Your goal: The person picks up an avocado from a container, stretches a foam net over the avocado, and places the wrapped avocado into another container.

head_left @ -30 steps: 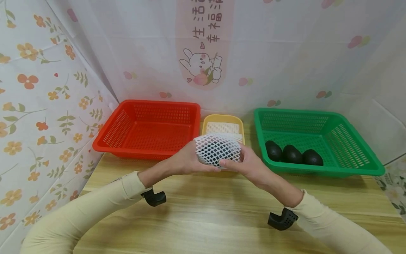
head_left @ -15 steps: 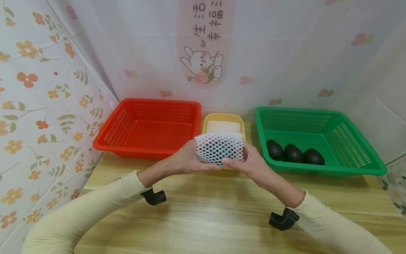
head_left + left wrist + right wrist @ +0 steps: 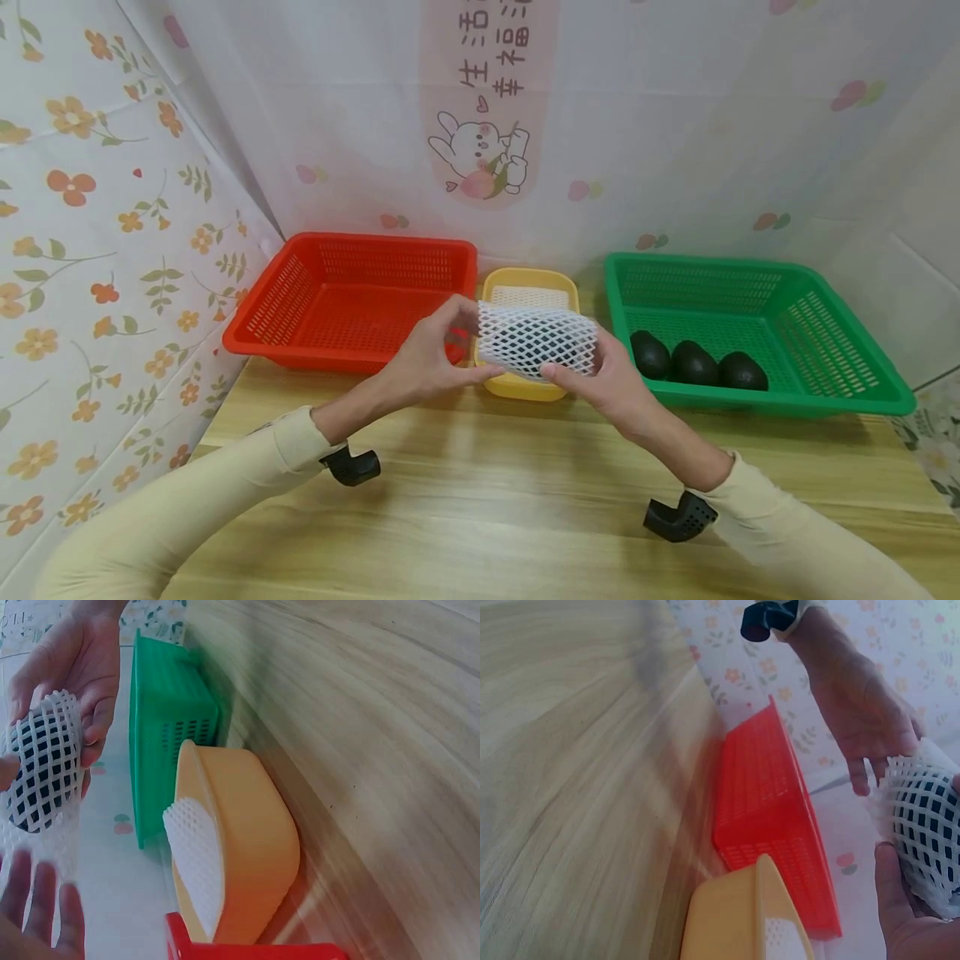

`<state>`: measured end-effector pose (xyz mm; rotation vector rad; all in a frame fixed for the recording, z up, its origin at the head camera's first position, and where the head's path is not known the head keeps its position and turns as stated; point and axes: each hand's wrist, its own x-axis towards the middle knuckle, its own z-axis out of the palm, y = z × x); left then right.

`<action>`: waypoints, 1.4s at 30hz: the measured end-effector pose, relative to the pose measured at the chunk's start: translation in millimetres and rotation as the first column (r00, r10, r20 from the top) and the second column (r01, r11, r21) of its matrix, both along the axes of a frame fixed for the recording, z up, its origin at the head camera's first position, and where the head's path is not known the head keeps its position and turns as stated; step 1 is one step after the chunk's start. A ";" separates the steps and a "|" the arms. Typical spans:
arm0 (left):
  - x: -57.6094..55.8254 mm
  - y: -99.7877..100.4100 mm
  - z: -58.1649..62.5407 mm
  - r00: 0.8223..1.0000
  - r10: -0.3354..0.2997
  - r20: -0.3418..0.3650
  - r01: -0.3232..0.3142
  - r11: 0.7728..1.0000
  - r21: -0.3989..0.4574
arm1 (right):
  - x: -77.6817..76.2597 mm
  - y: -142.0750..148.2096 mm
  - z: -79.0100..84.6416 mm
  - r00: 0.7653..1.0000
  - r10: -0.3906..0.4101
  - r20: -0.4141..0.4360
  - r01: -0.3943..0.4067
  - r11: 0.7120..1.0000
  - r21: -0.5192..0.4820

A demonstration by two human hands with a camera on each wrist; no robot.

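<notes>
An avocado in a white foam net sleeve is held up in front of the yellow basket. My right hand grips its right end, thumb across the front and fingers behind. At the sleeve's left end is my left hand, its thumb and fingers spread apart around the loose edge. In the left wrist view the left fingers are straight beside the sleeve's end. The dark avocado shows through the mesh in the right wrist view. More white foam nets lie in the yellow basket.
A red basket stands at the left with no fruit visible in it. At the right, a green basket holds three dark avocados. All stand on a wooden table before a printed curtain.
The netted avocado has shifted slightly right and up with my right hand. My left hand has loosened from the sleeve, its fingers spreading and moving left of it.
</notes>
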<state>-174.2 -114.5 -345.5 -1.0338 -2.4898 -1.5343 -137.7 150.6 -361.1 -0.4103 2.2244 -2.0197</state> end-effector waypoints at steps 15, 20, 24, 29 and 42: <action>8.1 24.7 16.0 0.807 -0.220 -0.548 -0.051 0.899 -0.436 | -0.2 -11.4 -1.4 0.999 0.014 -0.046 -0.014 1.000 0.009; 9.2 27.6 15.6 0.797 -0.236 -0.556 -0.048 0.893 -0.448 | 2.4 -17.0 1.3 0.998 0.049 -0.037 -0.049 0.999 0.008; 7.8 26.6 15.4 0.787 -0.241 -0.568 -0.037 0.901 -0.433 | 3.7 -17.3 2.8 0.997 0.071 -0.032 -0.071 0.997 0.005; 7.2 23.6 14.9 0.790 -0.256 -0.558 -0.019 0.898 -0.440 | 3.0 -14.3 3.3 0.993 0.115 -0.030 -0.115 0.993 0.016; 2.3 11.8 12.7 0.812 -0.256 -0.524 -0.030 0.879 -0.476 | -2.4 9.3 2.7 0.973 0.231 -0.032 -0.229 0.972 0.055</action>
